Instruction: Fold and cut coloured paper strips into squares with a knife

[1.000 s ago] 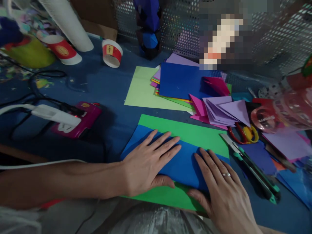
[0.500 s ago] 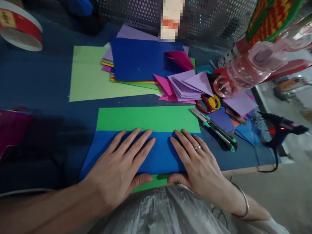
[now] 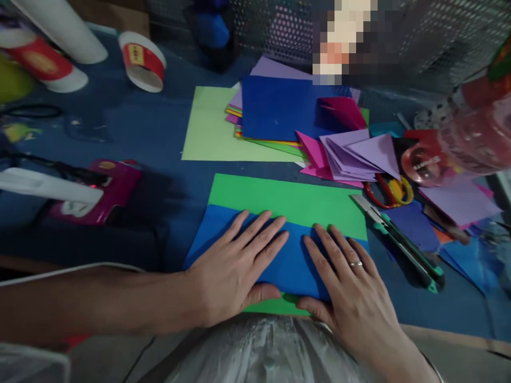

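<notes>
A blue paper sheet (image 3: 291,255) lies on a larger green sheet (image 3: 287,199) at the near edge of the blue table. My left hand (image 3: 235,268) is flat on the blue sheet's left part, fingers spread, thumb at its near edge. My right hand (image 3: 351,290), with a ring on one finger, presses flat on the sheet's right part, thumb also at the near edge. Neither hand grips anything.
A green utility knife (image 3: 399,242) lies right of the sheets. Behind are a stack of coloured papers (image 3: 275,109), a light green sheet (image 3: 211,130), folded purple and pink pieces (image 3: 355,157), red-yellow scissors (image 3: 389,191). A magenta power strip (image 3: 109,189) lies left; paper cups (image 3: 141,58) far left.
The view has swung back to the left, showing the cups and power strip again. Both hands stay flat on the blue sheet in nearly the same places.
</notes>
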`<state>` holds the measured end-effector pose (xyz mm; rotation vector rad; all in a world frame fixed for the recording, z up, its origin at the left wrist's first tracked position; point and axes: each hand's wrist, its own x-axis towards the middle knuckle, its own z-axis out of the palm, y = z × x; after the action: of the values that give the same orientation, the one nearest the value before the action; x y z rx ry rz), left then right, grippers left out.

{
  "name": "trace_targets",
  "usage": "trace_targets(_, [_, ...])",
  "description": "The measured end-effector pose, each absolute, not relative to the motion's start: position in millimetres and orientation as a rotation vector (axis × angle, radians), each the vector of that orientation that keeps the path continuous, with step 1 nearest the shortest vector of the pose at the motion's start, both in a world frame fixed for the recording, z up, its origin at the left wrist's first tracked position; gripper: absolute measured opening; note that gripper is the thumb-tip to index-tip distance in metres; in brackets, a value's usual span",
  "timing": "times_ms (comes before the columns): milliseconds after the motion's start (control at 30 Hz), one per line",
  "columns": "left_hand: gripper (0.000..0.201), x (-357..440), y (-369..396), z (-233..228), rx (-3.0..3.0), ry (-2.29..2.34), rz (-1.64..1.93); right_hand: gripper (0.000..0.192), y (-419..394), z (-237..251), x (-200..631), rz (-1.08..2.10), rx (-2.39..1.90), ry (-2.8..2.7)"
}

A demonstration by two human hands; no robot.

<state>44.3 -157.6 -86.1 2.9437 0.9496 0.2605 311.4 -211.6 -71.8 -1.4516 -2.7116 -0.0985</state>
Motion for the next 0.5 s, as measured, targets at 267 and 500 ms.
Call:
trace_targets(267, [0.079,46.0,-163.3,-80.8,2.9,1.009,0.056,0.082,-211.0,-75.3,313.2,-0.197,-1.395,-2.718])
trace_targets(500, [0.082,46.5,-162.9,-75.5,2.863,1.019,-0.002,0.086,-210.9,-77.6,313.6,-0.203,-1.385,-2.707])
